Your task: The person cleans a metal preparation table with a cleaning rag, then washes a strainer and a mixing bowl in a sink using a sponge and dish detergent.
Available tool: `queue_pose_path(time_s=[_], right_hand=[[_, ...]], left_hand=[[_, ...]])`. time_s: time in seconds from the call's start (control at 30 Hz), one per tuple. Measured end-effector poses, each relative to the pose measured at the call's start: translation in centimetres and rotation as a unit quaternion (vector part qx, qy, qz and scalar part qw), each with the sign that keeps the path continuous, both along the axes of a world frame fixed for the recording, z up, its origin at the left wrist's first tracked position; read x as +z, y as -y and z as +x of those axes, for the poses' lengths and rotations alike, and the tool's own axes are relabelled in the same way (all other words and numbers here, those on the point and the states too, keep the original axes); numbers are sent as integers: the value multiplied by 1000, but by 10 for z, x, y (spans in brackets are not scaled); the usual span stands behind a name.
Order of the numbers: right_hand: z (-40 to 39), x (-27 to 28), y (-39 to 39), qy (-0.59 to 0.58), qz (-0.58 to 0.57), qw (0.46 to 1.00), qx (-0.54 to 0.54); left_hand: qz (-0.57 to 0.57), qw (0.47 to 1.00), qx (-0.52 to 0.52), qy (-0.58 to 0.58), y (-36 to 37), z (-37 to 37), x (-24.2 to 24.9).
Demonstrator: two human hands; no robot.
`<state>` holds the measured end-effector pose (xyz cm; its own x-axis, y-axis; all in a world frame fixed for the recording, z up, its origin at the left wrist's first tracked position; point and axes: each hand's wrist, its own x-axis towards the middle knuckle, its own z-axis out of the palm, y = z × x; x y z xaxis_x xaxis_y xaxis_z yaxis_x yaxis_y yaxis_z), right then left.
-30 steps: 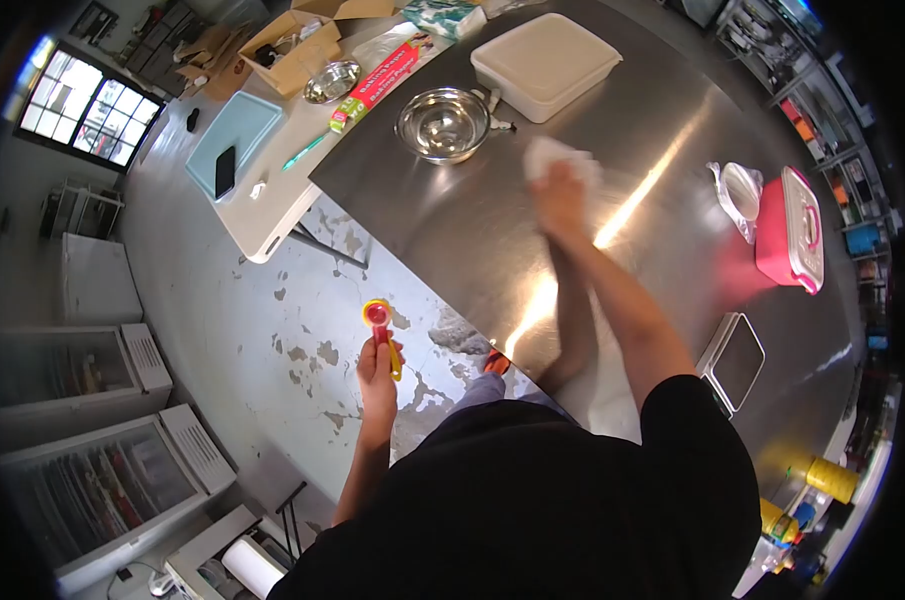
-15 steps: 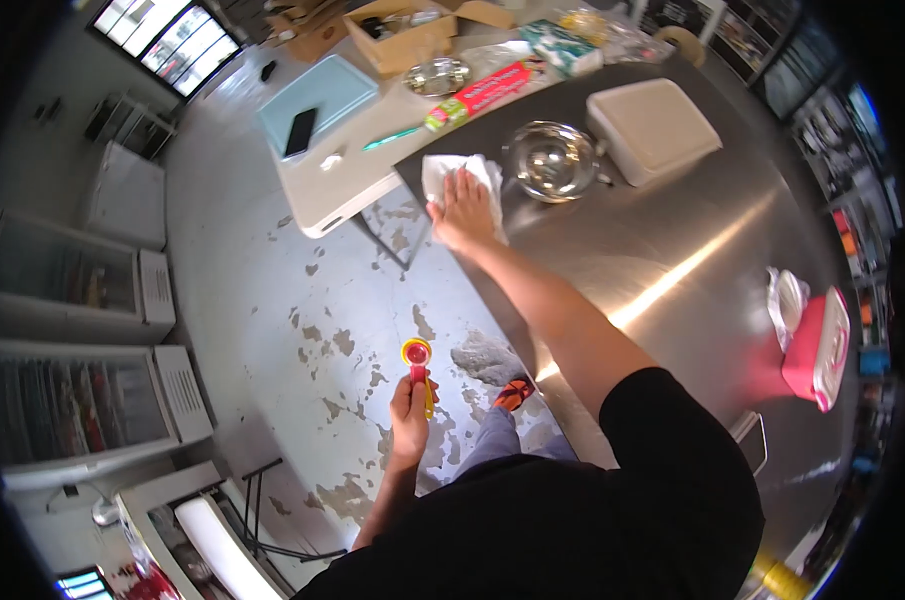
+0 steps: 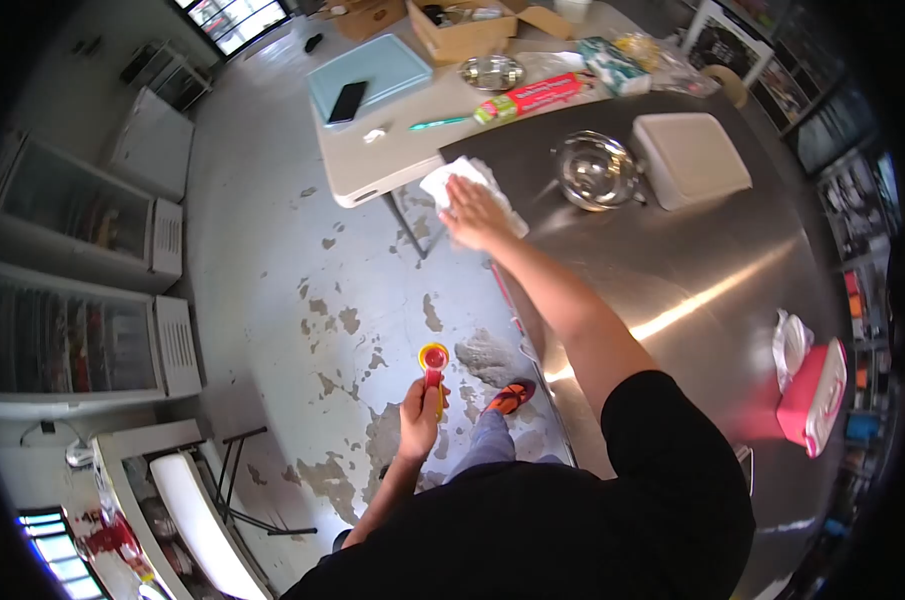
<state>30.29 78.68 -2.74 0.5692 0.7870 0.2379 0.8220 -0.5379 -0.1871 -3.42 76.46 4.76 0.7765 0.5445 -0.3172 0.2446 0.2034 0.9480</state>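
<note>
My right hand [image 3: 475,213] lies flat on a white paper towel [image 3: 451,178] at the left edge of the steel table [image 3: 662,270], fingers stretched out and pressing it down. Lower down, over the floor, my left hand [image 3: 419,418] is closed around the handles of red and yellow measuring spoons [image 3: 433,357], their bowls stacked and pointing away from me. To the right of the towel stands a shiny metal bowl [image 3: 594,172]. Beside that bowl sits a lidded beige container [image 3: 690,158].
A pink container [image 3: 812,400] stands on the steel table's right side. The adjoining cream table [image 3: 352,170] bears a phone [image 3: 347,102], a blue-green lid [image 3: 372,75], a green pen [image 3: 439,124], a red and green baking paper box [image 3: 534,96] and a cardboard box [image 3: 462,35].
My right hand has slid with the paper towel toward the table's left edge. The view has shifted, so the tables appear farther right. My left hand still holds the measuring spoons.
</note>
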Motion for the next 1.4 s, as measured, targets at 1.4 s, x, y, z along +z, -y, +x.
queue_pose_path(time_s=[1.4], right_hand=[[-560,7,956,-135,-4,305,-943]], left_hand=[[-56,793,-603,-69,496,80,8]])
